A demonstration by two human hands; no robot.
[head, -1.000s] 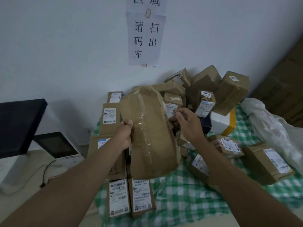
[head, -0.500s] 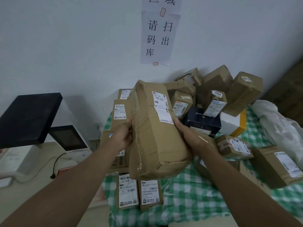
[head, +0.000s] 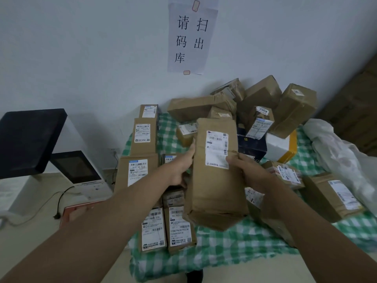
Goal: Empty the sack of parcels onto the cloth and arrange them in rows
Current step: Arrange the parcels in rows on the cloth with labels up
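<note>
1. You are holding the long brown parcel [head: 216, 172] label-up above the checked cloth [head: 234, 248] — left hand [head: 179, 170] gripping its left edge, right hand [head: 251, 172] pinching its right.
2. Arranging step — next, I judge, lowering it beside the left rows [head: 142, 139].

**Our two bare forearms and hands**

We see only our own two arms, each coming in from a lower corner. Both forearms are bare right to the bottom edge, with no sleeve or cuff showing on either. Our left hand [head: 179, 170] and right hand [head: 252, 173] wear no gloves. We make out no watch, band or ring at either wrist or on the fingers that show.
</note>
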